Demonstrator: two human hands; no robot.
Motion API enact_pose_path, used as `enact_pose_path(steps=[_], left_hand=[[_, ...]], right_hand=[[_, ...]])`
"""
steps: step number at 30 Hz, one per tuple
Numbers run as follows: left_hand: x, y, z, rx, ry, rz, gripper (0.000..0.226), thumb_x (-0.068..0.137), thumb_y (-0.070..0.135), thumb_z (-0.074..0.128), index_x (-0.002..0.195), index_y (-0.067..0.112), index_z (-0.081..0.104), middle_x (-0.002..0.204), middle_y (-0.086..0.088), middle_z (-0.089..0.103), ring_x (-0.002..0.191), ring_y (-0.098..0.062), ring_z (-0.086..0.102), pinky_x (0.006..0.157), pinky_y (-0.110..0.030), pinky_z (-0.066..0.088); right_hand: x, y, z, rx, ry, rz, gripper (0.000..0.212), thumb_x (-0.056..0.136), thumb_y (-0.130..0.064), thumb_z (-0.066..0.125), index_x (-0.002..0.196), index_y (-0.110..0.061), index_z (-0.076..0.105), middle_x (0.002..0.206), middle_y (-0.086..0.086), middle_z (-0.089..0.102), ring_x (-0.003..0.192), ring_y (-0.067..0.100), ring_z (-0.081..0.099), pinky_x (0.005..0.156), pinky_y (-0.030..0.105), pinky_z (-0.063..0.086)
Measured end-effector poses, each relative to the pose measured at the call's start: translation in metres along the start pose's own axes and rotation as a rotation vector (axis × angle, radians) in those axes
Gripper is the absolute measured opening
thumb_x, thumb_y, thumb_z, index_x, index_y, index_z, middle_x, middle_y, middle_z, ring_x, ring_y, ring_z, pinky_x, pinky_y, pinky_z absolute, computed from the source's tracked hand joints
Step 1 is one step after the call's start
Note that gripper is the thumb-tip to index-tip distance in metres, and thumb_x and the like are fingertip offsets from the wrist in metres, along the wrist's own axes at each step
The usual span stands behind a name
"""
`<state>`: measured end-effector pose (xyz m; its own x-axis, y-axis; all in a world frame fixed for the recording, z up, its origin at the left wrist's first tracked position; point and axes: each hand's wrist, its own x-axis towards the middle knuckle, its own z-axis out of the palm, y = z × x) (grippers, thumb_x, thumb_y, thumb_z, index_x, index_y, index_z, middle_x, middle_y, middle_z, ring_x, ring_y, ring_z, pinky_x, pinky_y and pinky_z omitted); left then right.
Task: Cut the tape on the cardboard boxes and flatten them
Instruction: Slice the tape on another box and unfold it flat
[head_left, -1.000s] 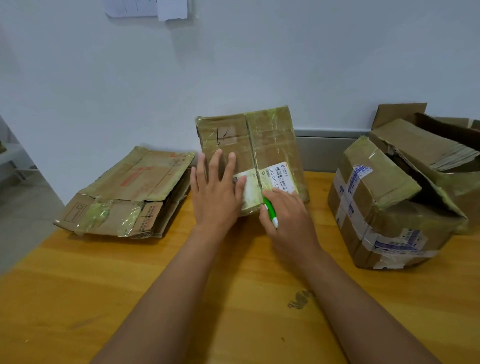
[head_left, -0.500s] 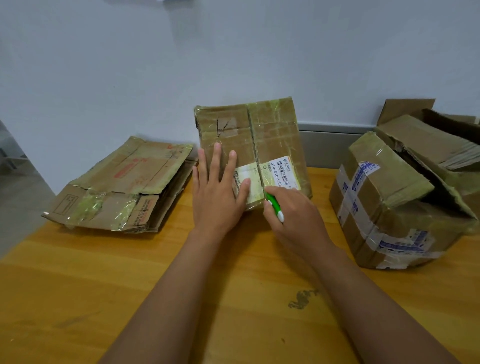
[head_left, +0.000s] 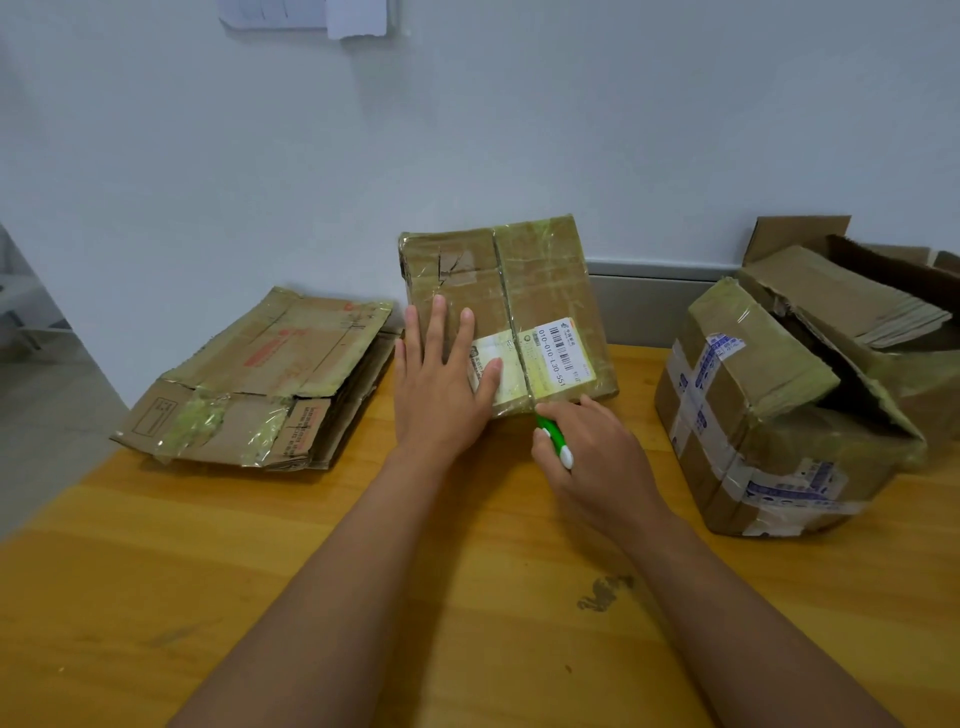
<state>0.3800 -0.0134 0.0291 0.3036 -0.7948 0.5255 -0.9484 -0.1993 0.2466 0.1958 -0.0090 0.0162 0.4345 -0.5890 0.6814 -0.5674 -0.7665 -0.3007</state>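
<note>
A taped brown cardboard box (head_left: 545, 280) with a white shipping label stands on the wooden table (head_left: 363, 597) against the wall. My left hand (head_left: 439, 379) presses flat on its top, fingers straight, left of the centre seam. My right hand (head_left: 597, 457) grips a green-and-white cutter (head_left: 553, 434) at the box's near edge, its tip at the near end of the taped seam. The blade itself is hidden.
A stack of flattened boxes (head_left: 260, 384) lies at the left. At the right stands a taped box (head_left: 753, 415) with blue-printed tape, and an open torn box (head_left: 857, 306) leans behind it. A dark stain (head_left: 605, 592) marks the table near me.
My right hand has drawn the cutter toward me along the seam to the box's near edge. My left hand stays flat on the box top.
</note>
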Motion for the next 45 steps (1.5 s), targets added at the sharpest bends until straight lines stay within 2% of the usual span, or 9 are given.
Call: enact_pose_path(steps=[7, 13, 18, 24, 27, 29, 35, 39, 45], left_hand=[[0.001, 0.000, -0.001, -0.019, -0.011, 0.007, 0.068, 0.101, 0.059, 0.030, 0.159, 0.028, 0.009, 0.165, 0.000, -0.012, 0.149, -0.023, -0.024, 0.121, -0.043, -0.007], [-0.004, 0.003, -0.004, -0.113, -0.041, -0.024, 0.069, 0.100, 0.059, 0.035, 0.158, 0.030, 0.011, 0.165, 0.004, -0.010, 0.149, -0.033, -0.021, 0.123, -0.052, 0.006], [-0.001, 0.004, -0.008, -0.207, -0.061, -0.046, 0.065, 0.102, 0.053, 0.037, 0.158, 0.031, 0.011, 0.164, 0.011, -0.013, 0.152, -0.029, -0.006, 0.123, -0.049, 0.014], [-0.020, 0.001, -0.008, -0.225, 0.015, 0.031, 0.069, 0.100, 0.053, 0.044, 0.158, 0.029, 0.015, 0.166, 0.009, -0.007, 0.152, -0.031, 0.001, 0.116, -0.050, 0.026], [-0.037, -0.004, -0.014, -0.182, 0.116, 0.109, 0.074, 0.094, 0.055, 0.055, 0.156, 0.034, 0.021, 0.161, -0.002, 0.012, 0.145, -0.038, 0.022, 0.105, -0.061, 0.041], [-0.040, -0.004, -0.021, -0.088, 0.202, 0.100, 0.078, 0.088, 0.060, 0.059, 0.153, 0.037, 0.025, 0.152, -0.011, 0.022, 0.139, -0.039, 0.031, 0.104, -0.066, 0.036], [-0.033, 0.009, -0.049, 0.007, 0.345, 0.125, 0.079, 0.088, 0.065, 0.056, 0.153, 0.035, 0.023, 0.152, -0.014, 0.018, 0.142, -0.041, 0.021, 0.108, -0.062, 0.030], [-0.026, 0.019, -0.062, 0.004, 0.313, 0.109, 0.079, 0.086, 0.069, 0.055, 0.151, 0.031, 0.031, 0.156, -0.013, 0.019, 0.144, -0.039, 0.017, 0.112, -0.056, 0.027], [-0.023, 0.028, -0.067, -0.163, 0.261, 0.007, 0.068, 0.081, 0.063, 0.061, 0.135, 0.025, 0.046, 0.151, -0.011, 0.032, 0.144, -0.040, 0.015, 0.113, -0.052, 0.029]], right_hand=[[-0.011, -0.004, -0.005, -0.001, 0.055, -0.006, 0.033, 0.087, -0.030, 0.046, 0.096, -0.009, 0.070, 0.087, 0.000, 0.072, 0.081, 0.014, 0.064, 0.095, 0.037, 0.048], [0.003, -0.006, -0.009, 0.023, -0.009, 0.011, 0.030, 0.092, -0.028, 0.054, 0.115, -0.012, 0.065, 0.101, 0.001, 0.071, 0.089, 0.016, 0.064, 0.074, 0.029, 0.050], [-0.011, -0.009, -0.008, 0.040, 0.036, 0.017, 0.032, 0.085, -0.031, 0.047, 0.097, -0.011, 0.069, 0.079, -0.001, 0.069, 0.072, 0.016, 0.062, 0.076, 0.028, 0.050], [0.002, -0.010, -0.032, 0.146, 0.213, 0.080, 0.039, 0.098, -0.031, 0.043, 0.135, -0.018, 0.049, 0.082, -0.005, 0.064, 0.060, 0.006, 0.050, 0.050, 0.017, 0.036], [0.017, -0.014, -0.039, 0.182, 0.243, 0.029, 0.042, 0.101, -0.032, 0.041, 0.140, -0.020, 0.047, 0.095, -0.004, 0.069, 0.077, 0.004, 0.060, 0.063, 0.017, 0.048], [0.029, -0.017, -0.041, 0.179, 0.250, 0.010, 0.041, 0.100, -0.032, 0.041, 0.136, -0.016, 0.054, 0.117, 0.003, 0.068, 0.110, 0.017, 0.063, 0.084, 0.038, 0.056], [0.049, -0.023, -0.052, 0.055, 0.230, 0.042, 0.042, 0.099, -0.030, 0.044, 0.140, -0.022, 0.047, 0.141, 0.003, 0.053, 0.143, 0.032, 0.028, 0.110, 0.066, 0.027], [0.062, -0.023, -0.065, 0.008, 0.163, 0.100, 0.044, 0.100, -0.025, 0.048, 0.143, -0.027, 0.042, 0.149, 0.003, 0.042, 0.148, 0.031, 0.013, 0.112, 0.066, 0.010], [0.056, -0.036, -0.076, 0.010, 0.136, 0.053, 0.042, 0.094, -0.020, 0.057, 0.136, -0.021, 0.053, 0.110, 0.010, 0.064, 0.113, 0.030, 0.049, 0.080, 0.052, 0.053]])
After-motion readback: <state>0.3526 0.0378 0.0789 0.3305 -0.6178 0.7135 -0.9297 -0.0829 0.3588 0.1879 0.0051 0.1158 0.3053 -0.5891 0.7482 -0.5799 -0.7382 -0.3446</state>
